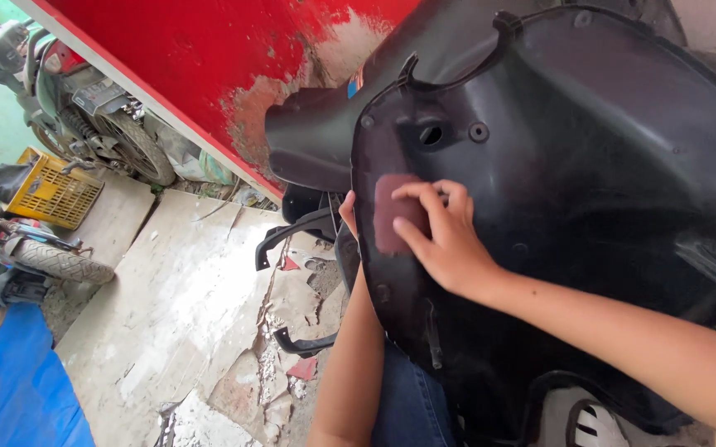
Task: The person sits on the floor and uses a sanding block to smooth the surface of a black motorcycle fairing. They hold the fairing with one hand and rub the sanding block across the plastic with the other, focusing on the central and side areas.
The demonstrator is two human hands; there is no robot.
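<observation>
A large black plastic scooter body panel (pixel 590 165) fills the right side, its inner face toward me. My right hand (pixel 441 240) presses a small reddish-brown piece of sandpaper (pixel 387 215) flat against the panel's left part, fingers on top of it. My left hand (pixel 347 212) grips the panel's left edge from behind; only the fingertips show, with the forearm rising from below. The panel rests over my lap in blue jeans.
A red peeling wall (pixel 233 50) runs behind. Another black panel (pixel 308 141) stands against it. Parked motorbikes (pixel 76 99), a yellow crate (pixel 51 190), a blue tarp (pixel 10 389) and cracked concrete floor (pixel 192 290) with small black parts lie to the left.
</observation>
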